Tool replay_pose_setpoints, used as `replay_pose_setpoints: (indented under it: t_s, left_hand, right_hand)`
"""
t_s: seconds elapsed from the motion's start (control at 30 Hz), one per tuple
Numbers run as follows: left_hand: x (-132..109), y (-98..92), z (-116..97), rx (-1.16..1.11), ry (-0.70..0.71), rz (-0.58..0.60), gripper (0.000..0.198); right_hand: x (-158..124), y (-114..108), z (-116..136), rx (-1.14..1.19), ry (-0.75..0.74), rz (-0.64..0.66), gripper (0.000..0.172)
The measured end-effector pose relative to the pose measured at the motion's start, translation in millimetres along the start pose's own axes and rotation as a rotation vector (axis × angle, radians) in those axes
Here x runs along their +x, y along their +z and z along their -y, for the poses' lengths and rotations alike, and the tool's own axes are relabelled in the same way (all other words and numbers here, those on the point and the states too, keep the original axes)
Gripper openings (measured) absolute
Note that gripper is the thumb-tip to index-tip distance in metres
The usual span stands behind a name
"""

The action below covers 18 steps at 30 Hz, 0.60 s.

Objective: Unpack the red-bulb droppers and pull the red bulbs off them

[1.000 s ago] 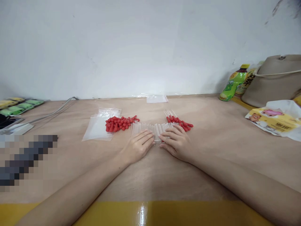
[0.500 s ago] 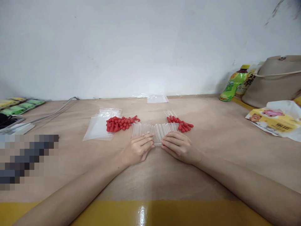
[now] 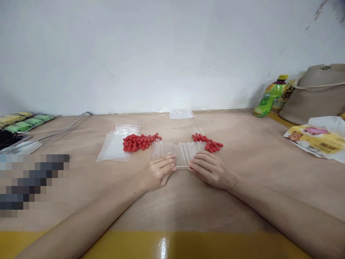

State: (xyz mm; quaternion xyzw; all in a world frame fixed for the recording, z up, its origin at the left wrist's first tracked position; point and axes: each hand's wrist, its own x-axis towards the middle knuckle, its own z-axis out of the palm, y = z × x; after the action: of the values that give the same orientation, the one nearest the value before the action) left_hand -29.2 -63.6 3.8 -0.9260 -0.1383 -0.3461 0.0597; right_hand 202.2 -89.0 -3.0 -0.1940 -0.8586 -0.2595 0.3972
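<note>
A row of clear dropper tubes [image 3: 183, 153] lies side by side on the table. One clear tube [image 3: 182, 167] runs crosswise along their near ends. My left hand [image 3: 159, 171] is closed at this tube's left end, fingers together over the row's left part. At its other end my right hand [image 3: 211, 169] is closed likewise, with bent fingers over the row's right part. The fingertips are partly hidden. Left of the row is a pile of red rubber bulbs [image 3: 138, 142]. To the right lie several droppers with red bulbs [image 3: 207, 141], their thin tubes pointing away.
Clear plastic bags [image 3: 110, 147] lie at the left, and a small bag [image 3: 181, 114] by the wall. A grey cable [image 3: 68, 126] crosses the left side. A green bottle [image 3: 271, 97], a beige bucket-shaped bag [image 3: 315, 97] and a printed wrapper [image 3: 315, 135] are at the right.
My right hand has slid slightly right, so more of the crosswise tube shows between my hands. My left hand has hardly moved. The whole view has shifted a little.
</note>
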Motion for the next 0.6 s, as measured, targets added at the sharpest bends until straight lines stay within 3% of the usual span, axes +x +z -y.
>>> replay_pose_setpoints:
  t_s: [0.43,0.6]
  left_hand:
    - [4,-2.5,-6,-0.031,-0.02,-0.012,0.013]
    - [-6,-7.0,5,-0.028,-0.089,-0.026,0.015]
  right_hand:
    - [9,-12,0,-0.064,-0.095,0.008,0.014]
    - [-1,-16,-11,-0.042,-0.052,-0.017,0.02]
